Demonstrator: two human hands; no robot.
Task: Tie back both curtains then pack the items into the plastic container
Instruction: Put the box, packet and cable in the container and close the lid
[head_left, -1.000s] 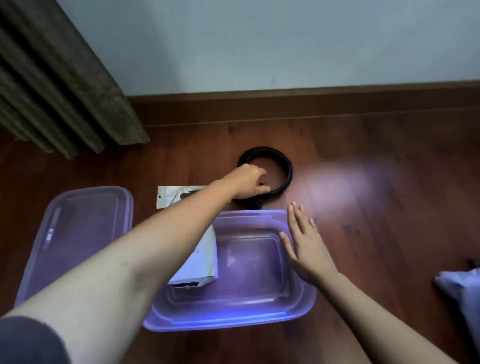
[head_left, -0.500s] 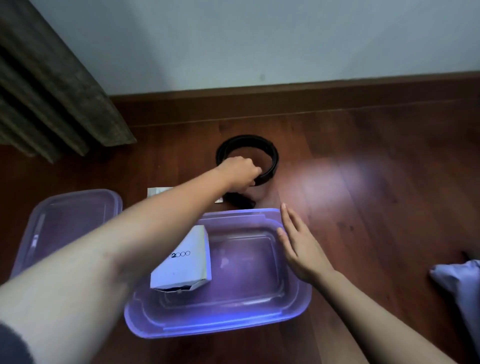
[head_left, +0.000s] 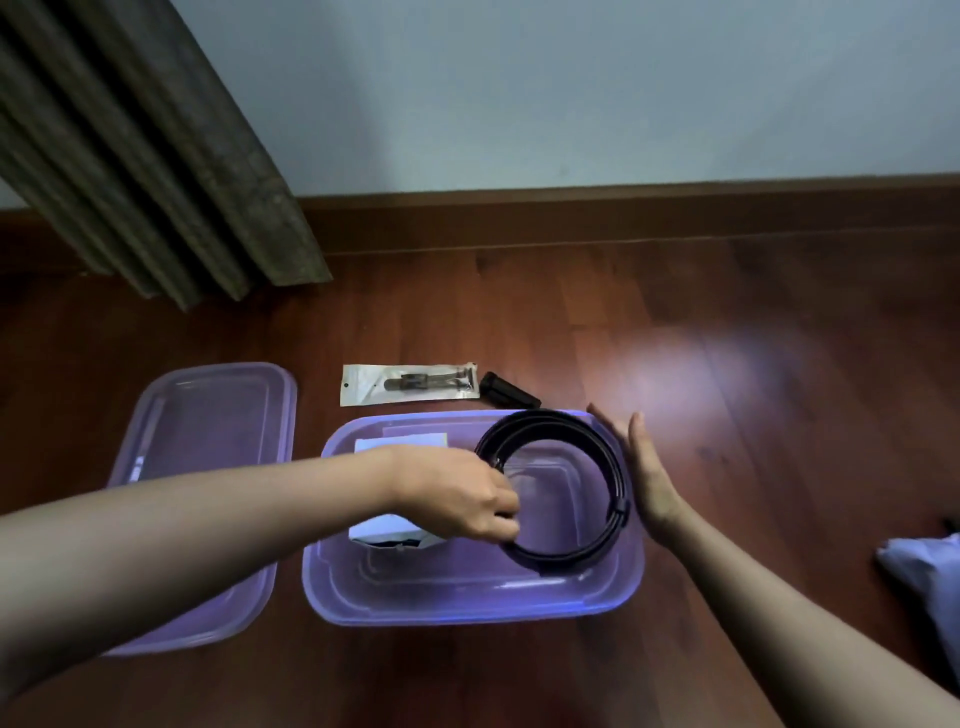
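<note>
A purple plastic container (head_left: 467, 597) sits open on the wooden floor in front of me. My left hand (head_left: 462, 493) grips the left side of a black coiled cable (head_left: 608, 478), holding it over the container's right half. A white box (head_left: 400, 444) lies in the container's left half, mostly under my left hand. My right hand (head_left: 644, 467) is flat and open against the container's right rim. Beyond the container lie a clear packet (head_left: 410, 383) and a small black object (head_left: 506, 397).
The container's purple lid (head_left: 208, 441) lies on the floor to the left. A dark curtain (head_left: 145, 156) hangs at the upper left against the wall. A pale cloth bundle (head_left: 924, 571) sits at the right edge.
My left hand has lifted the black coiled cable off the floor and brought it back over the container. My right hand stays at the container's right rim.
</note>
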